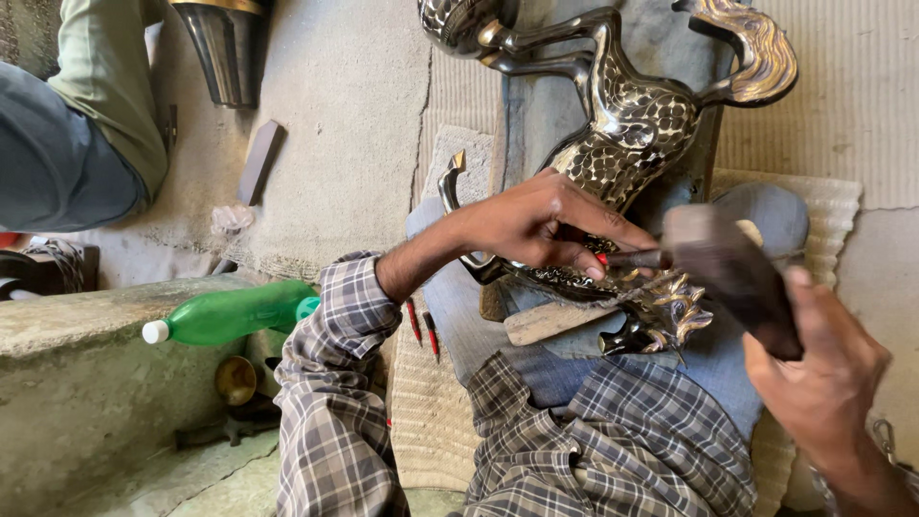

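Observation:
A shiny engraved metal horse figure (634, 123) lies across my lap on blue cloth, its mane (670, 304) towards me. My left hand (541, 225) rests on the horse's neck and pinches a thin dark chisel (634, 258) against the metal. My right hand (825, 383) grips the handle of a dark hammer (720, 260), whose blurred head sits just right of the chisel's end. A flat wooden piece (548, 322) lies under the horse's head.
A green plastic bottle (235, 314) lies on a concrete ledge at the left. Two red pencils (422, 330) rest on the woven mat (847, 96). Another person's leg and sleeve (86, 124) fill the top left, beside a metal vessel (226, 50).

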